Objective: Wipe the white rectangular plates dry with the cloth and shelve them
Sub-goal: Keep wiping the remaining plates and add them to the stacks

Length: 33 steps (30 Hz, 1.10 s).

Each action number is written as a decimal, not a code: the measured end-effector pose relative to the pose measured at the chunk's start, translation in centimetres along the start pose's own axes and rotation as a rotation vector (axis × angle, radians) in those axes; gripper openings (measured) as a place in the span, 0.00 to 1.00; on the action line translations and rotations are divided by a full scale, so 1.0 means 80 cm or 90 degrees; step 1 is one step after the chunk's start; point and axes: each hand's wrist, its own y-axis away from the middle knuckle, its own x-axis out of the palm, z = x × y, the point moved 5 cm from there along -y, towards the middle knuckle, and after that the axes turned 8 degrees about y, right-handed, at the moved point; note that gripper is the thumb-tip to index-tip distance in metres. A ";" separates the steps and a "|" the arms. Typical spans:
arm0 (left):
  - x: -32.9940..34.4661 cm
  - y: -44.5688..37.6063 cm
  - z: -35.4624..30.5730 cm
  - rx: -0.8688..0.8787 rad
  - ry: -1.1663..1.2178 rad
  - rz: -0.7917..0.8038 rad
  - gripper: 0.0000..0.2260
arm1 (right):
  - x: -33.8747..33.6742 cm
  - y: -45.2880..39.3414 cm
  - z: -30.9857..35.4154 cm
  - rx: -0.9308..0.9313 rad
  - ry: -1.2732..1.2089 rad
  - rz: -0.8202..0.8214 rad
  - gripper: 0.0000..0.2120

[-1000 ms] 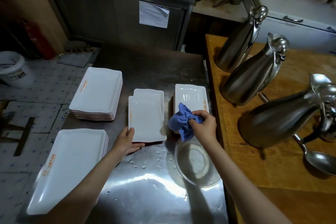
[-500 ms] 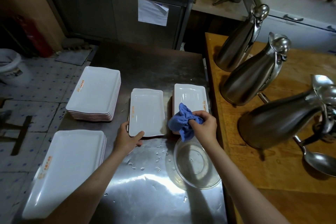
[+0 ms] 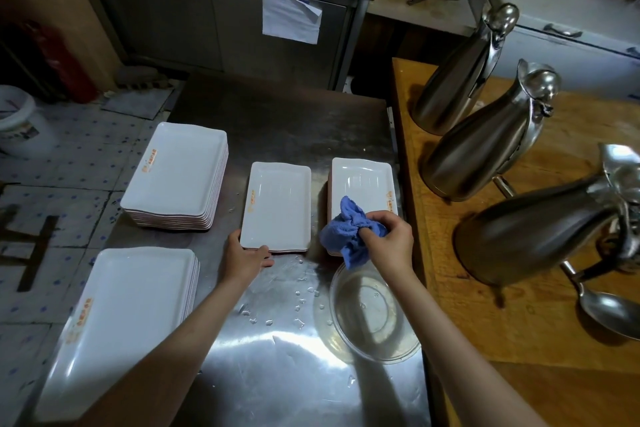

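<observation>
A small stack of white rectangular plates (image 3: 277, 204) lies in the middle of the steel table (image 3: 277, 374). My left hand (image 3: 244, 258) touches its near edge with relaxed fingers. To the right lies another short stack of white plates (image 3: 362, 184). Over its near end my right hand (image 3: 389, 241) grips a bunched blue cloth (image 3: 346, 236). Two bigger stacks of white plates stand at the left, one far (image 3: 176, 177) and one near (image 3: 121, 322).
A clear glass dish (image 3: 372, 315) sits just below my right hand, with water drops beside it. Three steel jugs (image 3: 485, 146) and a ladle (image 3: 609, 308) stand on the wooden counter (image 3: 485, 322) at the right. A steel cabinet (image 3: 242, 10) is behind the table.
The top middle plate, skewed a second ago, now sits square on its stack, pushed by my left hand. My right hand with the cloth has barely moved.
</observation>
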 end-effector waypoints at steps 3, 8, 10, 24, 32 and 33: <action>0.006 -0.011 -0.003 -0.009 -0.011 -0.002 0.17 | 0.000 -0.002 0.003 -0.005 -0.002 -0.003 0.11; 0.017 -0.026 -0.012 -0.032 -0.005 -0.011 0.16 | -0.004 -0.007 0.009 -0.020 -0.004 -0.005 0.13; 0.021 -0.031 -0.014 -0.045 -0.001 -0.017 0.17 | -0.004 -0.009 0.009 -0.020 -0.001 -0.003 0.11; 0.022 -0.026 -0.018 -0.029 -0.089 -0.092 0.24 | -0.023 -0.011 -0.007 0.000 0.005 -0.029 0.12; 0.089 0.025 -0.035 0.001 -0.187 0.037 0.19 | -0.043 -0.005 -0.015 -0.005 0.011 -0.054 0.10; 0.105 0.032 -0.039 0.004 -0.188 0.085 0.16 | -0.046 -0.005 -0.017 -0.004 0.009 -0.056 0.10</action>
